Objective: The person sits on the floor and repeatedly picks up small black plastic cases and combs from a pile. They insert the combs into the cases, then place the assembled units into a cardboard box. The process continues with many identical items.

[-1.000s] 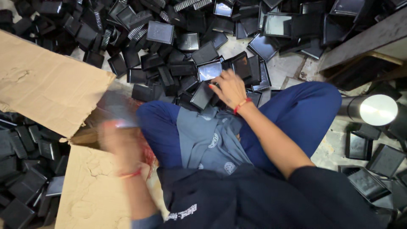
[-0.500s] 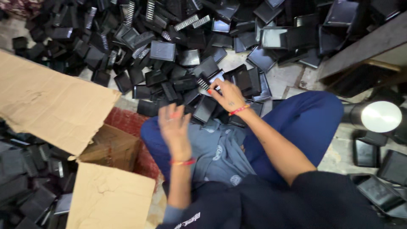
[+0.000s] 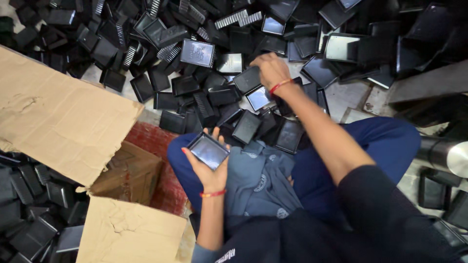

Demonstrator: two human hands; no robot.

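My left hand [image 3: 210, 168] holds a small black square tray [image 3: 208, 150] above my lap, fingers curled round its edges. My right hand [image 3: 269, 69] reaches forward into the pile of black plastic trays [image 3: 195, 53] on the floor and rests on one black piece [image 3: 246, 79]; its fingers are bent over it. Both wrists wear a red thread band. A grey-blue cloth [image 3: 256, 182] lies over my blue trouser legs.
An open cardboard box [image 3: 129, 170] with wide flaps [image 3: 53, 117] stands at my left. More black trays lie at the lower left [image 3: 29, 214] and right [image 3: 434, 190]. A shiny metal cylinder [image 3: 451, 156] and a grey ledge [image 3: 429, 83] are on the right.
My left hand came back from the box side and now holds a black tray over my lap. My right hand reached further forward into the pile.
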